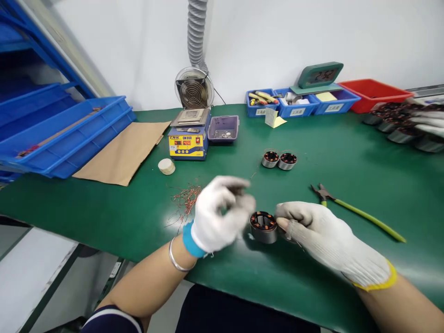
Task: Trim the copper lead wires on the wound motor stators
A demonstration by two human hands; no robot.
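Observation:
A motor stator [264,235] with copper windings stands upright on the green table in front of me. My right hand [315,229], in a white glove with a yellow cuff, is closed at the stator's right side, its thumb tip bare. A thin dark lead shows under that thumb. To the left of the stator, my left hand [222,212], gloved in white with a blue cuff, is raised with curled fingers. Motion smears its fingertips, and whether they hold anything is unclear. Beside it lies a pile of copper wire scraps [187,198].
Two more stators [279,159] stand farther back. Green-handled cutting pliers [360,212] lie at right. A yellow-blue solder pot [189,138], a purple tray [224,121] and a round white pad [167,166] are at back left. Another gloved hand [430,122] touches several stators [404,134] at far right.

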